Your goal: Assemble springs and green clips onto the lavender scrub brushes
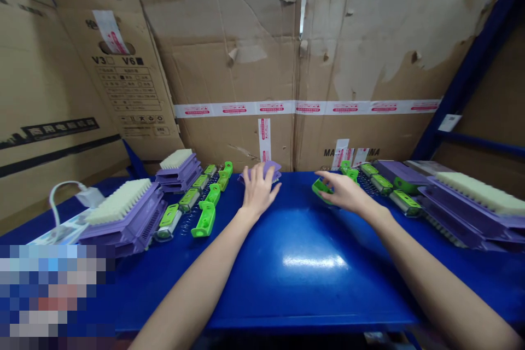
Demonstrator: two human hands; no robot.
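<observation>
My left hand (258, 188) fanned over a purple piece (273, 168), my right hand (344, 191) at a green bracket (318, 189).
I have the two hands well apart, near the back of the blue surface (295, 295). The left one, fingers spread, hides part of the purple piece, just in front of the cardboard wall (241, 60) that bars the way behind. The right one is curled about the green bracket; from here I can't tell whether it grips. On the left I see more green brackets (204, 220), springs (189, 221), green-topped blocks (189, 199) and purple stacks (123, 231) with cream pads (121, 200); on the right, further blocks (381, 183) and another purple stack (455, 216).
</observation>
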